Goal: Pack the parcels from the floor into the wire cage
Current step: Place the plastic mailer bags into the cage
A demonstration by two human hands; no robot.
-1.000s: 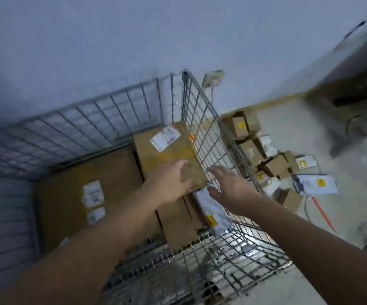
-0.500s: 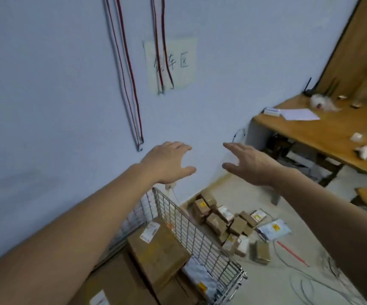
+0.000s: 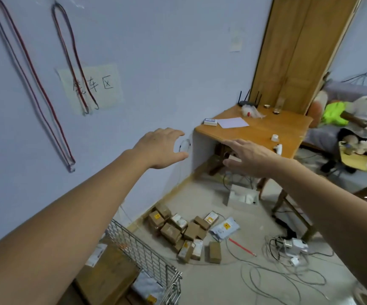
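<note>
The wire cage shows at the bottom left, its corner holding a large brown box and a grey mailer bag. On the floor by the wall lies a heap of several small brown parcels with a grey bag parcel beside them. My left hand and my right hand are both stretched out in the air, high above the parcels, palms down with fingers spread, holding nothing.
A wooden table with a router, paper and small items stands against the wall at right. Loose cables and a white power adapter lie on the floor. A red stick lies near the parcels. A seated person is at far right.
Both hands left the brown box in the cage and rose into the air, empty. The view swung up and right from the cage to the wall, table and floor parcels.
</note>
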